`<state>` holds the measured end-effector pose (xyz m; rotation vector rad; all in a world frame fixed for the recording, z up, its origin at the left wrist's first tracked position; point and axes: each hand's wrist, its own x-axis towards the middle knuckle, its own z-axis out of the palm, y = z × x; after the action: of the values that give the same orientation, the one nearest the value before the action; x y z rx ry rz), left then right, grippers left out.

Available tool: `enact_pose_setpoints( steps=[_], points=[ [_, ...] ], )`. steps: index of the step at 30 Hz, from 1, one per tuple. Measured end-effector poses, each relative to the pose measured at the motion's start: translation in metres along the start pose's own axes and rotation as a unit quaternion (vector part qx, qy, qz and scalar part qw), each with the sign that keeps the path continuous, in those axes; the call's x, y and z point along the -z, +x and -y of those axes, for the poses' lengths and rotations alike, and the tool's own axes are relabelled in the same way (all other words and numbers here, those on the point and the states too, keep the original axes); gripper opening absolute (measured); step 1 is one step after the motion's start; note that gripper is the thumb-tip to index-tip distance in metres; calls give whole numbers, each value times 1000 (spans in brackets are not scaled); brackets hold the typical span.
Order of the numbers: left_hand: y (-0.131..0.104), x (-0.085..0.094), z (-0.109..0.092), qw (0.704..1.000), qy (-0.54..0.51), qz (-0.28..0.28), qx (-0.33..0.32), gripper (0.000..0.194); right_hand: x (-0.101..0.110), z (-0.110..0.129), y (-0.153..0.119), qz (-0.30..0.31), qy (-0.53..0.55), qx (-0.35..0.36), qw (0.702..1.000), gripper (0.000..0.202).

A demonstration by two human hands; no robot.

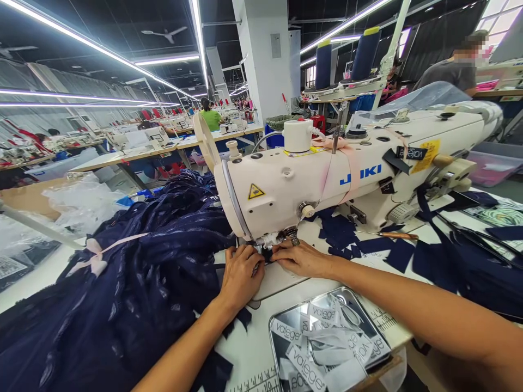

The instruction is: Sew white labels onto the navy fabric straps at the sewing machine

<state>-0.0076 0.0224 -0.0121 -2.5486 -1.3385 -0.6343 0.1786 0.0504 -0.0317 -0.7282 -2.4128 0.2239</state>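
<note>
**Hand Placement at the Sewing Head**

Your navy fabric pile (134, 272) fills the left of the frame, presumably for short reach. The sewing machine (294, 182) spans centre to right. The label tray (286, 314) sits at lower centre, likely so labels (322, 348) come easily to hand. Your left hand (242, 274) and right hand (301, 258) bend their fingers inward, apparently to steady the dark fabric piece (267, 255). It lies between your fingertips, beneath the sewing head; whether either grip pinches it cannot be told.
</note>
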Motion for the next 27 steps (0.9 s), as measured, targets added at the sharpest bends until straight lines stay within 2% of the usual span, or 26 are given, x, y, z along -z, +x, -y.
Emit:
enact_pose_setpoints(
  steps=[5, 12, 16, 20, 24, 27],
  points=[
    [-5, -2, 4, 998, -3, 11, -65, 18, 0, 0, 1, -5, 5, -1, 1000, 22],
    [-5, -4, 4, 991, 23, -28, -128, 22, 0, -1, 0, -8, 11, 6, 1000, 23],
    [-3, -3, 4, 990, 17, -24, -136, 24, 3, -4, -2, 6, 16, 34, 999, 21],
    [-4, -2, 7, 992, -1, -8, -125, 20, 8, -2, -3, 33, -42, 67, 996, 23],
    [-11, 3, 9, 993, -33, 21, -110, 21, 10, 5, -5, 59, -115, 70, 989, 26],
    [-16, 6, 11, 992, -46, 41, -109, 26, 11, 9, -6, 64, -131, 64, 987, 26]
  ],
)
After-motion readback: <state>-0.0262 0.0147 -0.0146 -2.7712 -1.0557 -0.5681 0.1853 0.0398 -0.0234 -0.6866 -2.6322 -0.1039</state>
